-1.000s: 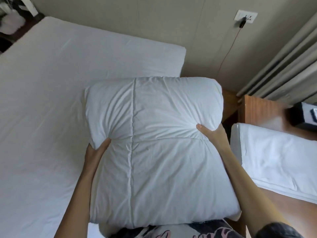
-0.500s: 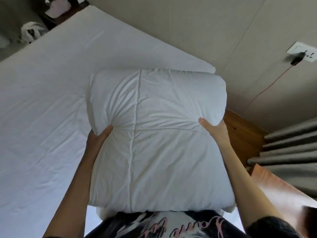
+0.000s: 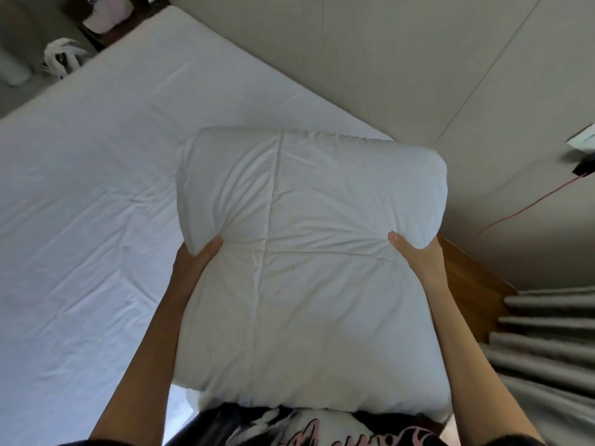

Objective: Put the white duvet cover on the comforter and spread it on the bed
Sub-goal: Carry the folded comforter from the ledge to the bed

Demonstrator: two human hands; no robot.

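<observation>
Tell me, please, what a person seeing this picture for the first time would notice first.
The eye goes first to the folded white comforter filling the middle, gripped on its two sides by the left hand and the right hand. Behind it on the left stretches the bed under a white sheet. At the right edge hang grey curtains.

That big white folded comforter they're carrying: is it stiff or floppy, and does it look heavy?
Probably soft: the comforter puckers into creases where the left hand and right hand dig in. Likely light for its bulk, since the two hands alone hold it above the bed. Its folded layers would probably flop open if released.
</observation>
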